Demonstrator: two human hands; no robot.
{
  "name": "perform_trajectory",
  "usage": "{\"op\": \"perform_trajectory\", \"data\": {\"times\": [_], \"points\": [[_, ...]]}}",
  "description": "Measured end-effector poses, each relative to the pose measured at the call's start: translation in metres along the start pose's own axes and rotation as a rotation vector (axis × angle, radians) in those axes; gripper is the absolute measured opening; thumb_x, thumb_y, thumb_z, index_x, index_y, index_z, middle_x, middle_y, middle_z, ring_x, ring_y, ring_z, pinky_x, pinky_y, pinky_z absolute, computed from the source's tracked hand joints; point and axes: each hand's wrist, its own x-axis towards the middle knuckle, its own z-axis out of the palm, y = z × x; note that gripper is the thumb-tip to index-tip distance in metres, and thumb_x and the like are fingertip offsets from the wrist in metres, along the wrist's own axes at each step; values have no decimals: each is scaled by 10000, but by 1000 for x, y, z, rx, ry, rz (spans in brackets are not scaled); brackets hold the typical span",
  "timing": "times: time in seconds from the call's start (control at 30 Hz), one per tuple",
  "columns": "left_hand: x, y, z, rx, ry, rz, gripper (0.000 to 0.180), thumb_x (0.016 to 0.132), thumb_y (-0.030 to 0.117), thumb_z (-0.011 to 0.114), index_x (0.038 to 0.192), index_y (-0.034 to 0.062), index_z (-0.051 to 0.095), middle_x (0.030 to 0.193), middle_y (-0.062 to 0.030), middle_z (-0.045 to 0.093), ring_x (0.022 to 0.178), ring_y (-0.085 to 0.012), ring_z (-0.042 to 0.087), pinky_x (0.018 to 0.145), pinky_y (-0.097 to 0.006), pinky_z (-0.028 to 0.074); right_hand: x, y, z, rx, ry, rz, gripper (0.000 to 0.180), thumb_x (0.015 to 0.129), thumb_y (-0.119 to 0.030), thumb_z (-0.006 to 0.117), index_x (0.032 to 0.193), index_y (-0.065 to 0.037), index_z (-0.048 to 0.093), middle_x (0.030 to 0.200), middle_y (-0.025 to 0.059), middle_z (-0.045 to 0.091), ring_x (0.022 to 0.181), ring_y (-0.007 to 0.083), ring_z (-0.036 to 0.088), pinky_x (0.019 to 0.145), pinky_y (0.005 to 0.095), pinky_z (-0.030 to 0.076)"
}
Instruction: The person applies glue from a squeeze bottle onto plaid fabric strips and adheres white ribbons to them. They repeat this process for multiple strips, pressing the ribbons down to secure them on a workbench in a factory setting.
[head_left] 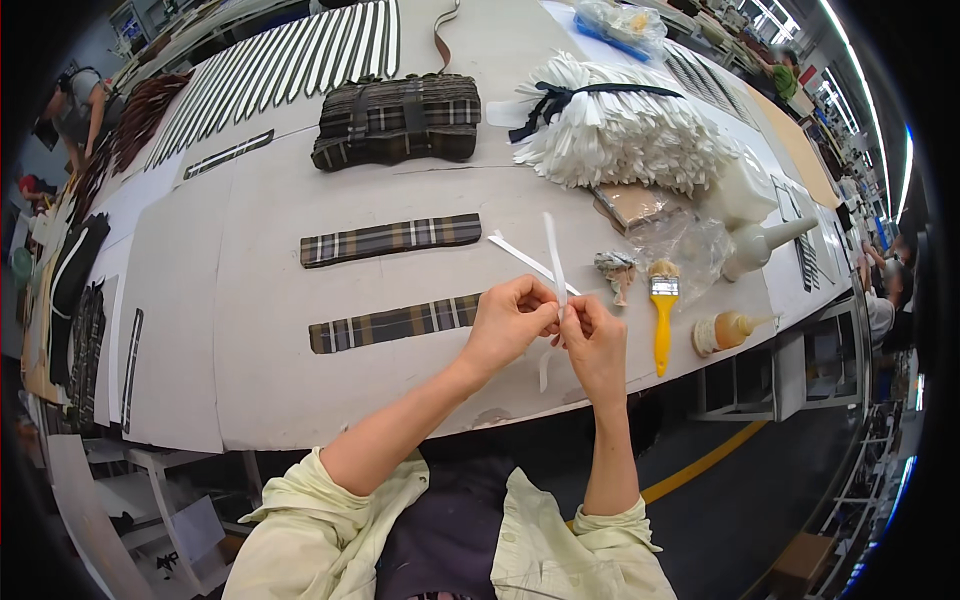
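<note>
Between the fingertips of my left hand [515, 318] and my right hand [595, 345] a thin white strip [551, 250] is pinched, one end standing up and the other hanging below. Another white strip [525, 256] lies on the table just beyond my fingers. To the left, a plaid fabric strip [390, 240] lies flat. A second plaid strip [385, 325] lies nearer, its right end behind my left hand. Right of my hands are a crumpled rag [614, 272] and a yellow-handled paintbrush [662, 320].
A tied plaid bundle [398, 120] and a tied bundle of white strips [620, 130] lie at the back. Bottles stand at the right, one amber squeeze bottle [725, 332] near the table edge. Rows of white-and-dark strips [290, 70] cover the far left. Other people are in the background.
</note>
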Motion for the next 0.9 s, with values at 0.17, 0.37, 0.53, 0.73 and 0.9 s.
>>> {"op": "perform_trajectory", "data": {"times": [0.17, 0.37, 0.53, 0.73, 0.9], "points": [[-25, -3, -18, -244, 48, -37, 98, 882, 116, 588, 885, 18, 585, 835, -97, 671, 772, -182, 681, 689, -292, 540, 9, 8, -1, -392, 167, -208, 74, 834, -56, 634, 885, -5, 619, 642, 133, 624, 562, 262, 636, 538, 363, 483], [-101, 33, -66, -672, 132, -198, 51, 905, 99, 484, 875, 62, 501, 812, -136, 659, 538, -166, 578, 551, -271, 466, 40, 25, -27, -987, 259, -351, 60, 852, -56, 630, 903, -27, 615, 777, 142, 593, 692, 316, 622, 596, 405, 469], [-145, 37, -101, -385, 195, -226, 102, 938, 122, 500, 854, 66, 492, 715, -134, 631, 370, -58, 371, 377, -203, 274, 1, -21, 11, -424, 150, -279, 128, 901, -1, 561, 989, -30, 648, 802, 73, 568, 636, 170, 563, 552, 313, 420], [-159, 20, -118, -135, 142, -225, 91, 917, 97, 624, 949, 20, 588, 730, -49, 636, 499, -29, 469, 449, -177, 332, -60, -41, 93, 984, -505, 451, 337, 982, -265, 585, 1129, 36, 620, 697, 40, 578, 503, 89, 513, 403, 229, 372], [-174, 8, -149, -35, 234, -277, 163, 902, 140, 679, 973, -3, 646, 780, -21, 643, 701, -54, 585, 626, -197, 449, -57, -40, 102, 783, -354, 363, 209, 967, -163, 610, 1033, 32, 651, 730, 67, 634, 508, 127, 550, 456, 245, 428]]}}
